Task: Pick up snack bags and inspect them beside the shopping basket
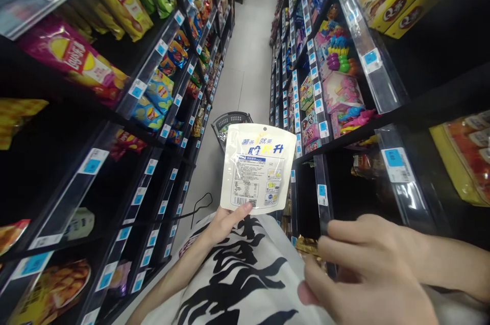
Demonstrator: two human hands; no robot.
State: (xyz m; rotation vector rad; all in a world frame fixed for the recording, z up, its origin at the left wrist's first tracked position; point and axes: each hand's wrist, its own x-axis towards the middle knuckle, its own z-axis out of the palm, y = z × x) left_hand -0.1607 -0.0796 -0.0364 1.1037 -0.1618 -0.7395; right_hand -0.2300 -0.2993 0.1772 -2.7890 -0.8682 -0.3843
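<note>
Left hand (228, 222), head view, is clamped on the lower edge of the white pouch (256, 167); basket (229, 119) beyond is partly hidden by it. Right hand (363, 258) is half-curled near the right shelving (386, 90); whether anything's held can't be told.

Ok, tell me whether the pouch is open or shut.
Shut, as far as this side shows: the pouch, held by the left hand, has a flat top edge with no visible tear.

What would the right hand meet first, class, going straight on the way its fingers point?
The right hand would probably first meet the white shirt with black markings, though depth is unclear and it might pass above.
</note>
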